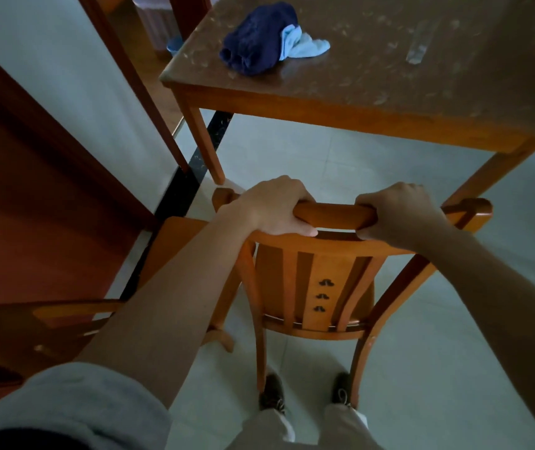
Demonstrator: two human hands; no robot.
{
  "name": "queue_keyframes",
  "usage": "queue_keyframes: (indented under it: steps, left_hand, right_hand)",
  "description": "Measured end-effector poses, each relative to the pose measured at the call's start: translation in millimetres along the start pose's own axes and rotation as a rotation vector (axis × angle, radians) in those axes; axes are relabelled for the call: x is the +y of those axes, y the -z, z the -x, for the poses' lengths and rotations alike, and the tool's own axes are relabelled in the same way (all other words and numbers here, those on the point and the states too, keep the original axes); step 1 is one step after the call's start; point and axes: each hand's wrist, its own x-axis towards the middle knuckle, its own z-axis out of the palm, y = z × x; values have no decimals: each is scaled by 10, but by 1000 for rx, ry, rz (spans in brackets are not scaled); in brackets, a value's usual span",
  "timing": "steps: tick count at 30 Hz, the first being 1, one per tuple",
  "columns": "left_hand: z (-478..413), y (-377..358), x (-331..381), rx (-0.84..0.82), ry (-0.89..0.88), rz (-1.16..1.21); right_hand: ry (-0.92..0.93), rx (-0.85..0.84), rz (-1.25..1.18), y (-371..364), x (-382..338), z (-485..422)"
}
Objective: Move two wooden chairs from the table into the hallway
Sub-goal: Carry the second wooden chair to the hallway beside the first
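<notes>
A wooden chair [323,280] with a slatted back stands right in front of me, its back toward me. My left hand [271,206] and my right hand [399,212] both grip its top rail, left and right of the middle. The chair is pulled back from the wooden table [357,115], which fills the upper right. A second wooden chair [42,329] stands at the lower left beside my left arm, partly hidden by it. My feet show between the first chair's rear legs.
A dark blue cloth with a light blue one [269,37] lies on the table. A dark wooden door and frame [32,177] run along the left, with a doorway opening [149,34] beyond at the top left. The floor is pale tile.
</notes>
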Motion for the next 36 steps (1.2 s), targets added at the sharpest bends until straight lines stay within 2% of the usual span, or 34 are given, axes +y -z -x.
queue_keyframes:
  steps: [5, 16, 20, 24, 31, 36]
  left_hand:
    - [209, -245, -71, -30, -81, 8]
    - [809, -845, 203, 60, -206, -94]
    - [1199, -1186, 275, 70, -226, -138]
    - [1651, -1625, 342, 33, -228, -179]
    - [2460, -2315, 375, 32, -212, -69]
    - [2648, -2617, 271, 63, -203, -113]
  right_hand:
    - [-72, -33, 48, -181, -272, 259]
    - [-145, 23, 57, -614, -607, 1147]
    - [-124, 177, 19, -855, -872, 1570]
    - [-127, 125, -22, -1174, -1196, 2066]
    - [-11, 353, -71, -1829, -1731, 2826]
    - [-17, 393, -35, -2159, -1961, 2949]
